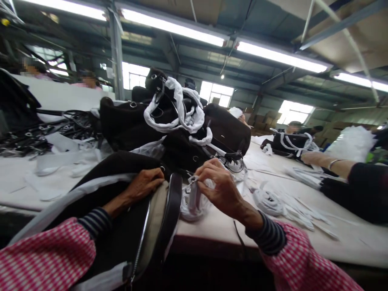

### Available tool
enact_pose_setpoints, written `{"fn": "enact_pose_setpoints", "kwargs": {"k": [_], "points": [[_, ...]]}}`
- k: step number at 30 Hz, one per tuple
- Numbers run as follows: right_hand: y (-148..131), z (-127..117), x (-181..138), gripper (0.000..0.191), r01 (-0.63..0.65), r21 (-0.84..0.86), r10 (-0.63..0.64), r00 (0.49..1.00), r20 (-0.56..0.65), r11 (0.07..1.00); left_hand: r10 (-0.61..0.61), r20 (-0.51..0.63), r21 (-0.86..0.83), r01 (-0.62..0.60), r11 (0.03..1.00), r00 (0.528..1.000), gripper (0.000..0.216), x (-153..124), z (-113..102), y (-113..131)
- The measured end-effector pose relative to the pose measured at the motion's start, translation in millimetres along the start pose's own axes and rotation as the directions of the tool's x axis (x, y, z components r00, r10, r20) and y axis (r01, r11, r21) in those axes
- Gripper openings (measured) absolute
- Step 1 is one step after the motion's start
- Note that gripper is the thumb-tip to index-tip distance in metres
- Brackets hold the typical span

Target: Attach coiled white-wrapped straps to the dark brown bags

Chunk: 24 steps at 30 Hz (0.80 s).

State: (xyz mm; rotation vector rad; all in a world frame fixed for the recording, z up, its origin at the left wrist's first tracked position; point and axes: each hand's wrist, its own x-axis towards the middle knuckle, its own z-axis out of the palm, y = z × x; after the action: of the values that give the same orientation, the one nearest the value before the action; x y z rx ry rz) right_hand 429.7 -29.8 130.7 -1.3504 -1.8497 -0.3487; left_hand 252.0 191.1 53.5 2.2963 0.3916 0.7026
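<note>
A black handbag (127,226) with an open zip and a tan lining lies on my lap against the table's front edge. My left hand (144,185) is closed on the bag's upper rim. My right hand (218,186) pinches a bunch of white wrapping strip (194,202) with a small metal fitting, just right of the bag's black strap (172,210). Both of my sleeves are pink check over striped cuffs.
A heap of black bags (169,125) draped with white strips stands behind my hands. Loose white strips (285,202) litter the white table (348,238) to the right. Another person's forearm (327,163) rests there. Black straps (45,133) are piled at the left.
</note>
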Motion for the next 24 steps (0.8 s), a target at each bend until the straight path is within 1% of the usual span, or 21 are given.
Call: {"fn": "enact_pose_setpoints", "kwargs": {"k": [2,3,5,6,8,10,11,14,16,17,19,22,24], "points": [[-1.7,33.2,25.8,0.022,0.009,-0.035,-0.007,0.998,0.062,0.999,-0.078,-0.016,-0.127,0.075,0.989,0.997,0.027,1.6,-0.8,-5.0],[0.2,49.3,36.5,0.020,-0.014,-0.051,0.019,0.994,0.107,0.999,-0.110,-0.018,-0.193,0.104,0.976,0.994,0.030,2.5,-0.9,-7.2],[8.0,76.0,52.3,0.014,-0.113,-0.050,0.121,0.973,0.198,0.992,-0.151,-0.013,-0.317,0.139,0.938,0.988,0.035,3.7,-0.8,-10.4],[12.7,85.6,57.7,0.010,-0.184,-0.025,0.184,0.950,0.251,0.983,-0.163,-0.007,-0.370,0.149,0.917,0.987,0.037,4.0,-0.9,-11.4],[21.3,97.0,65.1,0.005,-0.319,0.047,0.281,0.888,0.365,0.947,-0.177,0.003,-0.459,0.159,0.874,0.984,0.039,3.9,-1.9,-12.5],[26.6,100.1,69.9,0.006,-0.383,0.077,0.312,0.839,0.447,0.920,-0.190,0.018,-0.526,0.171,0.833,0.982,0.038,3.1,-3.6,-13.3],[27.9,99.9,71.8,0.005,-0.388,0.059,0.320,0.827,0.462,0.920,-0.198,0.030,-0.554,0.181,0.813,0.980,0.038,2.7,-4.4,-13.8],[29.2,97.2,74.9,0.005,-0.390,-0.044,0.362,0.800,0.478,0.920,-0.212,0.073,-0.616,0.211,0.759,0.975,0.039,2.3,-5.3,-16.6],[30.4,96.3,74.4,0.006,-0.427,-0.065,0.403,0.777,0.484,0.902,-0.205,0.100,-0.633,0.221,0.742,0.974,0.040,2.5,-4.5,-18.9],[31.3,96.3,73.5,0.006,-0.448,-0.060,0.420,0.772,0.477,0.892,-0.198,0.109,-0.634,0.222,0.741,0.974,0.040,2.6,-4.0,-20.0],[33.4,97.1,70.7,0.006,-0.464,-0.048,0.434,0.780,0.451,0.884,-0.182,0.124,-0.633,0.219,0.742,0.975,0.038,2.2,-2.9,-21.3],[34.6,98.3,66.6,0.006,-0.452,-0.050,0.430,0.800,0.420,0.891,-0.159,0.121,-0.635,0.200,0.746,0.980,0.032,0.5,-1.4,-21.5],[32.8,97.6,65.8,0.006,-0.444,-0.066,0.428,0.800,0.420,0.894,-0.147,0.111,-0.637,0.183,0.749,0.983,0.027,-0.7,-0.3,-21.1]]}}
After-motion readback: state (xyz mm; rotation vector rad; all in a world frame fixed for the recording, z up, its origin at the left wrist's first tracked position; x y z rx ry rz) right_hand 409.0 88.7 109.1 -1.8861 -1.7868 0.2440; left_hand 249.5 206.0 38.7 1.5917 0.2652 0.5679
